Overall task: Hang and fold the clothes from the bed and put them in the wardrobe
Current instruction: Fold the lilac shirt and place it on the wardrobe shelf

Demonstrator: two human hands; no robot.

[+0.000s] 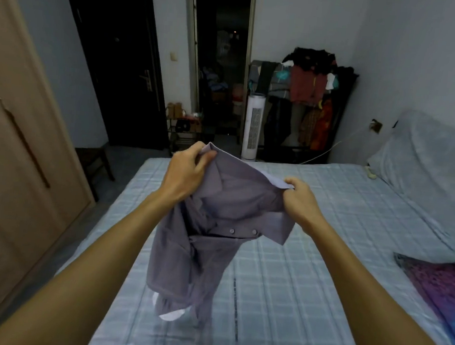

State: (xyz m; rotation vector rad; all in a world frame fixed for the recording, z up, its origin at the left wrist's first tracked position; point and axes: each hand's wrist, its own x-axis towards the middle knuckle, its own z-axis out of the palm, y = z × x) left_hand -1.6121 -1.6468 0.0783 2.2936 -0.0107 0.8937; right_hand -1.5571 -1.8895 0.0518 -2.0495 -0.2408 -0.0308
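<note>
Both arms reach out; left hand [186, 168] and right hand [301, 199] pinch the shirt [216, 226] collar. Loose fingers could drop it onto the bed [307, 289].

A white tower fan [253, 126] stands upright on the floor between the open doorway [218, 69] and a garment rack [309, 102], which is piled and hung with dark, red and orange clothing. A dark door [115, 60] with a metal handle is shut on the far wall. Beside it a low rack [182, 125] holds what look like shoes. A small dark stool [96, 161] sits near the wall.
</note>
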